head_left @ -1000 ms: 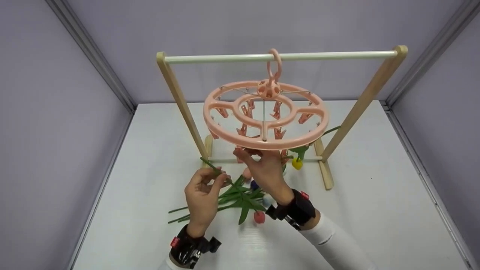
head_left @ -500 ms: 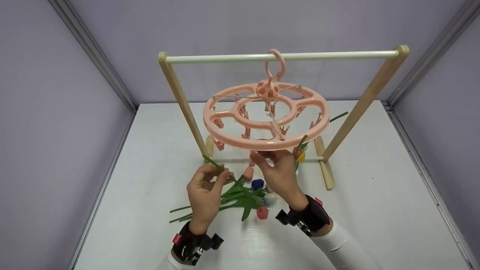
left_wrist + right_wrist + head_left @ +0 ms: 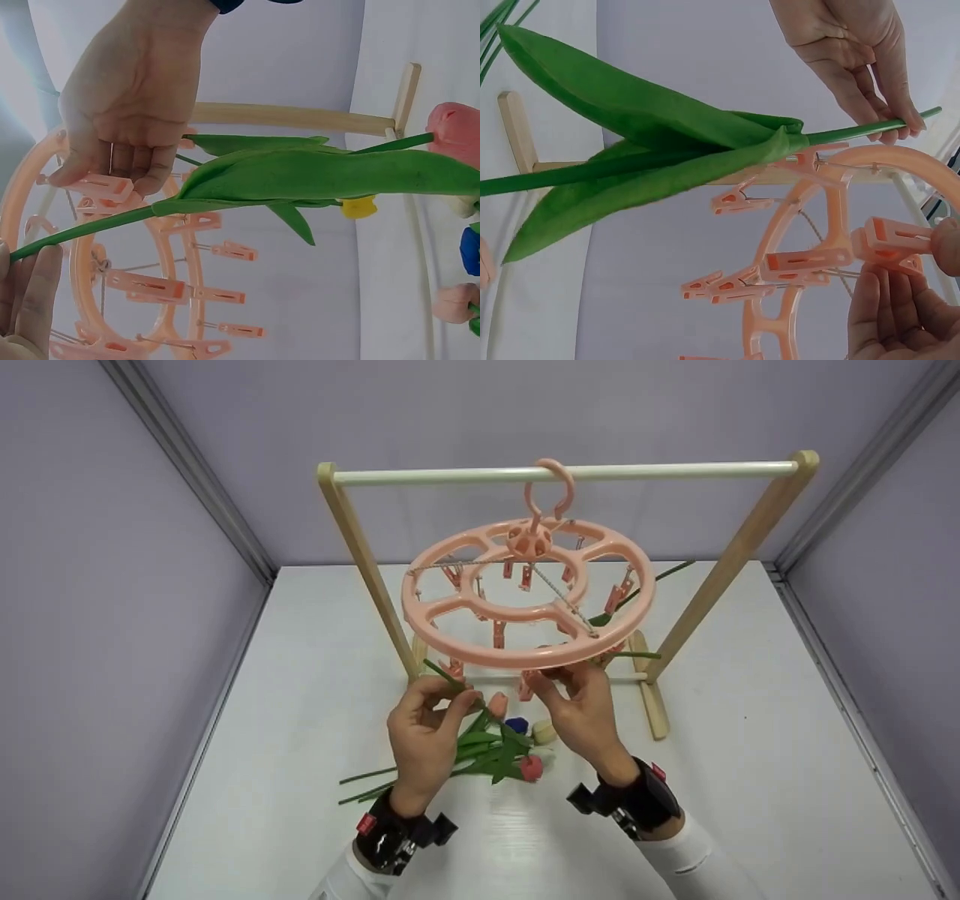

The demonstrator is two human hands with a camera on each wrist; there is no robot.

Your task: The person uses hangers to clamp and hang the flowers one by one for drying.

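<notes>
Glossy pink plastic hanger [image 3: 529, 596] (clips too), matt wooden rack [image 3: 360, 555], smooth green stem [image 3: 90, 229].

You wear white long sleeves on both arms, and each wrist carries a black strap with a small black camera mount and a red tab. Your left hand [image 3: 421, 735] and right hand [image 3: 585, 712] are bare, without gloves or rings.

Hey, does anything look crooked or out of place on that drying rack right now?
Yes. The pink peg hanger hangs tilted, its near rim low, where the right hand holds a peg. Odder still, a tulip is clipped to it.
</notes>
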